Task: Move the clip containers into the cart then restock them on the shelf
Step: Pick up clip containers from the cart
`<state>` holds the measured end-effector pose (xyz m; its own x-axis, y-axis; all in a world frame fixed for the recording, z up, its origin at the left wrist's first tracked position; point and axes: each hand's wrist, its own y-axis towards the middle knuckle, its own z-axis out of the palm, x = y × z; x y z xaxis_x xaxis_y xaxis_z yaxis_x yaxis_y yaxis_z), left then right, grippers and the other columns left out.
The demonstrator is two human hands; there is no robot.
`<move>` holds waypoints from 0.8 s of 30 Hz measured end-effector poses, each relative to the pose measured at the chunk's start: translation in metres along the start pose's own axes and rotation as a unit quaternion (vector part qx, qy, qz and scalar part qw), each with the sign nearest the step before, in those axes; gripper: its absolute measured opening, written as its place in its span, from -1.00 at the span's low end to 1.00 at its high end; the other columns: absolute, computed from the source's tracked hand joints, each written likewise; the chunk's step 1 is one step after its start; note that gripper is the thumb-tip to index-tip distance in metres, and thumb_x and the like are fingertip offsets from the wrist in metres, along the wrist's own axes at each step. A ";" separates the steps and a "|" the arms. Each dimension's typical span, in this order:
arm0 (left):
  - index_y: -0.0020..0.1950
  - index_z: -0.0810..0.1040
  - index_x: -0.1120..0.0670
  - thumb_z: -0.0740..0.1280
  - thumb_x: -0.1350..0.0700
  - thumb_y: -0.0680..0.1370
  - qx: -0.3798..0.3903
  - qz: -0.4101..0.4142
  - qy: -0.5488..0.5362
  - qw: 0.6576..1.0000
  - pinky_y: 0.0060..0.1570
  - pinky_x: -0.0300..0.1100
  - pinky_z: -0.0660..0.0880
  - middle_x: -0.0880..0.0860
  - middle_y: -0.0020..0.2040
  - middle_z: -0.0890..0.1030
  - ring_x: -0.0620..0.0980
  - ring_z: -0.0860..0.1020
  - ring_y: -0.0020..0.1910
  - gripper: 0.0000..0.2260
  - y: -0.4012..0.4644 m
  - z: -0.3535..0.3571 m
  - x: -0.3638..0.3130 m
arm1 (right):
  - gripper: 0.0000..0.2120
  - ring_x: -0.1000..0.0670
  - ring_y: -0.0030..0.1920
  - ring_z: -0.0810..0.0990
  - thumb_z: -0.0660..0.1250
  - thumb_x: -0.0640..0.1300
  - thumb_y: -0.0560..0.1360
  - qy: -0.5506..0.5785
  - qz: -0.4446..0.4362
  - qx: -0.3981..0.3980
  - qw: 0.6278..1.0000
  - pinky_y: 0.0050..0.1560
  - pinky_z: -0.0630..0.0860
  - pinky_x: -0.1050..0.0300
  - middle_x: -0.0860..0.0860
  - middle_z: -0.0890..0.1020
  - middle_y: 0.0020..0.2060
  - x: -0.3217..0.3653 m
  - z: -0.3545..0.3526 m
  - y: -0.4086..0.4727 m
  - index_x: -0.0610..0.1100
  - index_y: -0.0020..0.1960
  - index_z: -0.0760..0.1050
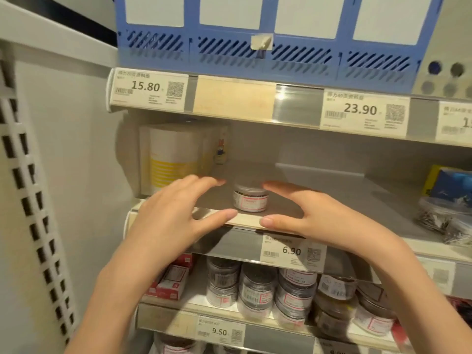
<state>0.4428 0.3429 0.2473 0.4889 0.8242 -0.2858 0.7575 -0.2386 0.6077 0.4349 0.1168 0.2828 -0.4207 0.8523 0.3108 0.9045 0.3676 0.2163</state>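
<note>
A small clear round clip container (250, 198) with a white and red label stands alone on the middle shelf (332, 200), set back from the front edge. My left hand (176, 213) hovers just left of it and my right hand (309, 213) just right of it. The fingers of both hands are spread and nearly straight, and neither touches the container. Both hands hold nothing. Several more clip containers (258, 287) are stacked on the shelf below.
A white and yellow box (173, 157) stands at the shelf's left end. A clear tub of clips (447, 221) and a blue box (452, 185) are at the right. Blue file racks (268, 34) fill the shelf above. Red boxes (171, 279) lie on the lower shelf.
</note>
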 end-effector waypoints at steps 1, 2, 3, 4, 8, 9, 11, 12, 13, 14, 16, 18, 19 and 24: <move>0.25 0.43 -0.23 0.01 -0.47 0.30 -0.016 -0.011 0.008 1.000 -0.13 -0.22 0.36 -0.24 0.09 0.49 -0.23 0.43 0.12 -0.37 -0.004 -0.003 0.008 | -0.16 0.39 0.28 0.14 0.15 0.39 0.24 0.008 0.002 0.006 1.000 0.19 0.09 0.48 0.30 0.20 0.43 0.004 0.001 0.003 0.18 0.48 0.10; 0.24 0.45 -0.21 0.01 -0.45 0.32 -0.032 -0.019 0.021 0.999 -0.17 -0.26 0.31 -0.24 0.08 0.50 -0.22 0.43 0.11 -0.39 -0.008 -0.005 0.013 | -0.15 0.38 0.29 0.15 0.17 0.39 0.24 0.015 0.003 0.012 1.000 0.19 0.09 0.47 0.31 0.20 0.43 0.009 0.003 0.007 0.19 0.48 0.10; 0.22 0.47 -0.19 0.02 -0.43 0.35 -0.047 -0.024 0.038 0.998 -0.18 -0.28 0.28 -0.23 0.07 0.51 -0.20 0.45 0.10 -0.42 -0.012 -0.006 0.018 | -0.16 0.35 0.33 0.17 0.18 0.38 0.25 0.018 0.003 0.016 1.000 0.19 0.11 0.46 0.31 0.20 0.43 0.012 0.005 0.011 0.18 0.48 0.10; 0.20 0.50 -0.16 0.03 -0.41 0.38 -0.059 -0.025 0.057 0.996 -0.17 -0.28 0.27 -0.21 0.05 0.53 -0.16 0.48 0.08 -0.44 -0.014 -0.006 0.021 | -0.17 0.31 0.36 0.18 0.19 0.37 0.26 0.018 0.002 0.020 1.000 0.19 0.12 0.45 0.30 0.20 0.43 0.016 0.006 0.014 0.18 0.48 0.10; 0.15 0.56 -0.05 0.04 -0.37 0.43 -0.062 -0.015 0.085 0.994 0.00 -0.22 0.25 -0.12 -0.03 0.58 -0.01 0.54 0.02 -0.44 -0.019 0.002 0.032 | -0.25 0.27 0.39 0.17 0.28 0.27 0.40 0.015 -0.005 0.022 1.000 0.15 0.09 0.49 0.27 0.20 0.45 0.030 0.016 0.027 0.14 0.50 0.10; 0.17 0.55 -0.05 0.03 -0.38 0.42 -0.054 -0.018 0.087 0.995 0.02 -0.21 0.25 -0.12 -0.01 0.57 -0.03 0.52 0.06 -0.42 -0.020 0.003 0.033 | -0.26 0.26 0.40 0.17 0.29 0.26 0.41 0.015 -0.006 0.022 1.000 0.14 0.07 0.50 0.26 0.20 0.45 0.032 0.018 0.029 0.13 0.50 0.10; 0.21 0.52 -0.08 -0.01 -0.41 0.39 -0.045 -0.032 0.080 0.995 -0.01 -0.22 0.27 -0.16 0.07 0.55 -0.11 0.44 0.15 -0.37 -0.023 0.004 0.034 | -0.26 0.26 0.40 0.16 0.30 0.25 0.42 0.014 -0.009 0.020 1.000 0.14 0.06 0.51 0.25 0.19 0.45 0.036 0.021 0.033 0.13 0.50 0.09; 0.22 0.51 -0.10 -0.02 -0.42 0.38 -0.046 -0.036 0.075 0.995 -0.03 -0.22 0.26 -0.17 0.09 0.54 -0.14 0.41 0.17 -0.36 -0.024 0.003 0.033 | -0.26 0.25 0.40 0.16 0.30 0.25 0.42 0.013 -0.011 0.019 1.000 0.14 0.06 0.51 0.25 0.19 0.45 0.038 0.022 0.034 0.13 0.50 0.09; 0.23 0.51 -0.11 -0.03 -0.43 0.37 -0.047 -0.037 0.072 0.996 -0.03 -0.23 0.26 -0.17 0.10 0.53 -0.15 0.40 0.18 -0.35 -0.025 0.002 0.032 | -0.27 0.25 0.41 0.16 0.30 0.25 0.42 0.011 -0.012 0.020 1.000 0.14 0.07 0.50 0.25 0.19 0.45 0.039 0.023 0.036 0.12 0.50 0.09; 0.24 0.50 -0.11 -0.04 -0.43 0.36 -0.045 -0.037 0.072 0.996 -0.03 -0.24 0.25 -0.18 0.11 0.53 -0.16 0.39 0.19 -0.34 -0.025 0.002 0.031 | -0.27 0.25 0.41 0.16 0.29 0.25 0.42 0.009 -0.014 0.020 1.000 0.14 0.07 0.50 0.24 0.19 0.46 0.040 0.024 0.037 0.12 0.50 0.09; 0.24 0.50 -0.13 -0.05 -0.44 0.34 -0.039 -0.038 0.073 0.996 -0.03 -0.25 0.24 -0.20 0.12 0.52 -0.17 0.39 0.20 -0.33 -0.025 0.001 0.031 | -0.27 0.24 0.41 0.17 0.29 0.25 0.42 0.009 -0.016 0.022 1.000 0.13 0.07 0.50 0.24 0.19 0.46 0.041 0.024 0.038 0.12 0.50 0.09; 0.24 0.50 -0.13 -0.05 -0.44 0.34 -0.038 -0.039 0.073 0.996 -0.03 -0.25 0.24 -0.20 0.11 0.53 -0.17 0.39 0.20 -0.33 -0.025 0.000 0.030 | -0.26 0.24 0.41 0.17 0.30 0.24 0.42 0.012 -0.020 0.020 1.000 0.12 0.07 0.51 0.24 0.20 0.46 0.041 0.025 0.038 0.12 0.50 0.09; 0.23 0.51 -0.13 -0.05 -0.44 0.34 -0.039 -0.040 0.072 0.996 -0.03 -0.24 0.25 -0.19 0.10 0.53 -0.15 0.40 0.19 -0.33 -0.025 0.000 0.030 | -0.26 0.24 0.41 0.17 0.30 0.24 0.42 0.013 -0.020 0.020 1.000 0.13 0.07 0.51 0.23 0.20 0.46 0.040 0.026 0.038 0.12 0.50 0.09; 0.17 0.55 -0.07 0.01 -0.41 0.38 -0.036 -0.040 0.080 0.995 0.12 -0.05 0.37 -0.11 0.03 0.59 -0.03 0.50 0.13 -0.38 -0.024 -0.001 0.026 | -0.26 0.24 0.40 0.16 0.30 0.23 0.43 0.021 -0.023 0.018 0.999 0.09 0.04 0.55 0.22 0.19 0.46 0.039 0.026 0.038 0.10 0.51 0.09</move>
<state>0.4368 0.3712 0.2262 0.3495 0.9113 -0.2175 0.7552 -0.1366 0.6411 0.4545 0.1740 0.2796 -0.4643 0.8182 0.3390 0.8854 0.4202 0.1986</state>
